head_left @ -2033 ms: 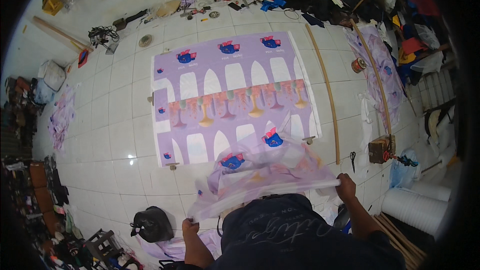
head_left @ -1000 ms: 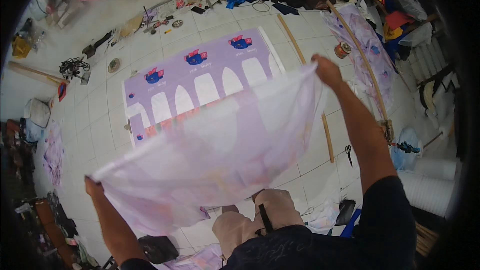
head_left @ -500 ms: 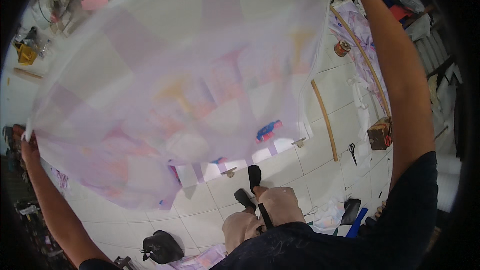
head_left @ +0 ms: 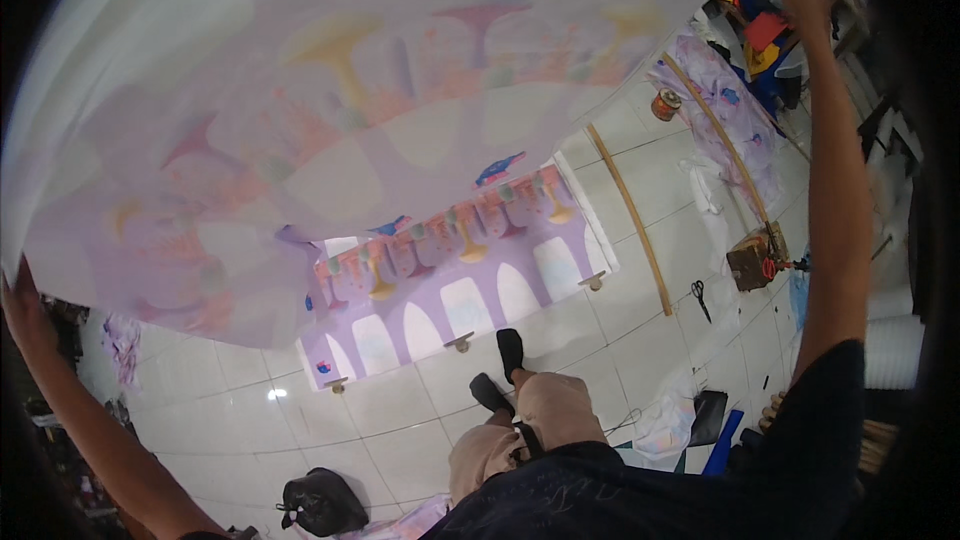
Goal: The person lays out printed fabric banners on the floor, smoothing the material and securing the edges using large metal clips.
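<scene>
A large, thin sheet of printed fabric (head_left: 420, 130), pale lilac and white with yellow, pink and blue figures, billows in the air between my raised arms. At the far left my left hand (head_left: 24, 310) is closed on its edge. Up at the far right, my right hand (head_left: 803, 0) grips the opposite edge, its fingers partly blurred. Beneath the raised sheet, a matching printed cloth (head_left: 450, 312) lies flat on the floor, its far part hidden by the sheet. Metal clips, such as the middle clip (head_left: 459, 342), sit along its near edge.
My feet stand at the cloth's near edge. On the tiled floor (head_left: 420, 415) to the right lie a wooden stick (head_left: 632, 215), black scissors (head_left: 702, 300), a tin (head_left: 665, 105), a brown box (head_left: 752, 262) and crumpled printed fabric (head_left: 745, 130). A black bag (head_left: 325, 502) is at lower left.
The sheet has risen and billowed away from me, uncovering much more of the printed cloth on the floor. My hands have moved further apart, the right one outward to the right.
</scene>
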`<state>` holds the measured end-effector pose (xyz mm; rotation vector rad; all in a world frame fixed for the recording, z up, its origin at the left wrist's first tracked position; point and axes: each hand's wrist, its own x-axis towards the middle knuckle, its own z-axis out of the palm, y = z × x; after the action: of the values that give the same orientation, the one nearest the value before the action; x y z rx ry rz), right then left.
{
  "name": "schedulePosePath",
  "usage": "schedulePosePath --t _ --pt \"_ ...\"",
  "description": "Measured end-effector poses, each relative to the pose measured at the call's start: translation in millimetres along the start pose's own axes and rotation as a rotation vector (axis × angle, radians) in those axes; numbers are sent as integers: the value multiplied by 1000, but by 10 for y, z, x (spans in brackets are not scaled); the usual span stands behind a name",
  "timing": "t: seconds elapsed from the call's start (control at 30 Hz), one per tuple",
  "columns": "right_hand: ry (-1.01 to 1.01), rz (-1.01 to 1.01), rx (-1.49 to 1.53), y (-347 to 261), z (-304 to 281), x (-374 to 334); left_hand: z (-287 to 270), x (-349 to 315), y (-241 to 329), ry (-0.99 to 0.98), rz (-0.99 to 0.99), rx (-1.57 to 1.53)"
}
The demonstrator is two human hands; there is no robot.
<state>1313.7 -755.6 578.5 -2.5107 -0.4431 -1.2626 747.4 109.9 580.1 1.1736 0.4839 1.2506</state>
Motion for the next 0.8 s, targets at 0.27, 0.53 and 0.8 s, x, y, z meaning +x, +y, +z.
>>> schedulePosePath --t 0.27,0.53,0.8 --pt "-445 118 301 815 1223 -3761 -2237 -2861 -2819 444 -476 268" --pt "-539 78 177 1079 2694 -5431 -2737 -3986 -4938 495 -545 429" --pt "-525 82 196 1714 3960 -6891 -2971 -4555 -6988 493 -556 272"
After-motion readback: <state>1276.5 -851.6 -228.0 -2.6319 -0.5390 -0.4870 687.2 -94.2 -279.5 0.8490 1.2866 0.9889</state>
